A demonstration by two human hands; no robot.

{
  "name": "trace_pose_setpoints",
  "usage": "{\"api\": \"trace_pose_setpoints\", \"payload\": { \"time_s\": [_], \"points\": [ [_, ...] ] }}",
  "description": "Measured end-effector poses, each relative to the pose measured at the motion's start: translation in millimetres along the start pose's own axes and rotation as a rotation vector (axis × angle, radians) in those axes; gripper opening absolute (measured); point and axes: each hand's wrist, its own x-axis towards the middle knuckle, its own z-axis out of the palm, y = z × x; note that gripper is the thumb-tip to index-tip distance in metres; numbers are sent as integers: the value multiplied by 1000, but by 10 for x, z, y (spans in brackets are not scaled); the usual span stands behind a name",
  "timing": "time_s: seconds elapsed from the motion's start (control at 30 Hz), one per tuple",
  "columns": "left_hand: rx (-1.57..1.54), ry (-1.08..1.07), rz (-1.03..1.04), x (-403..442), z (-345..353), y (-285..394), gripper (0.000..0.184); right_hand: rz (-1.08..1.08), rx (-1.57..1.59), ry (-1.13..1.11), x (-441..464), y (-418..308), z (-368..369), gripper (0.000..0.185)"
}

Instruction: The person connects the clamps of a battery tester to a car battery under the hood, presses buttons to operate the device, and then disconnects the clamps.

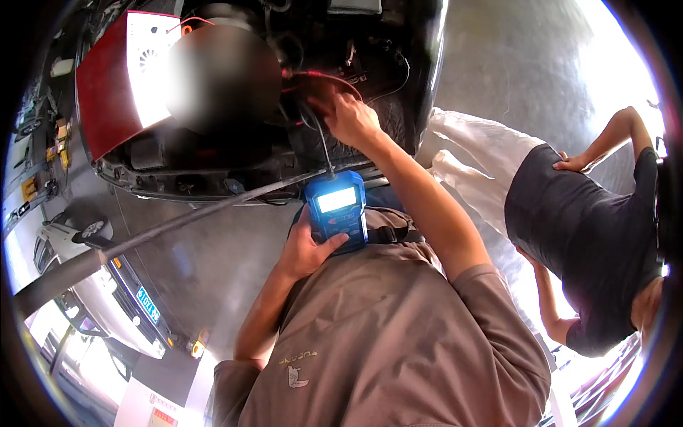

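A blue handheld tester (337, 213) with a lit screen is held in front of my body by my left hand (310, 245), whose thumb lies on its buttons. A cable (324, 142) runs from the tester's top into the open engine bay (284, 153). Over the bay, my right hand (351, 121) reaches in with its fingers bent together near a red cable (331, 77). What its fingertips hold, if anything, is too small to make out. A round blurred patch hides the part of the bay to the left of that hand.
A red and white box (107, 85) rests at the bay's left. A long bar (178, 220) slants up from the lower left to the bay's edge. Another person (576, 235) stands at the right, hands on hips. A light-coloured car (107, 299) is parked at lower left.
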Motion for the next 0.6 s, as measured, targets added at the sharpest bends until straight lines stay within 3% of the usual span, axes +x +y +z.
{"api": "trace_pose_setpoints", "payload": {
  "time_s": [0.1,0.2,0.4,0.43,0.6],
  "points": [
    [77,-3,42,11,-11,9,60,-34,-4,28,-168,-66,-126,56],
    [35,-2,46,1,-9,-13,58,-75,227,148,-456,-149,-296,44],
    [130,28,123,-11,-2,26,55,19,708,25,-1196,8,-333,30],
    [101,28,133,5,4,26,55,124,868,-81,-1332,15,-366,29],
    [33,-17,132,4,-5,114,56,148,1153,-99,-1759,-102,-432,36]
  ]
}}
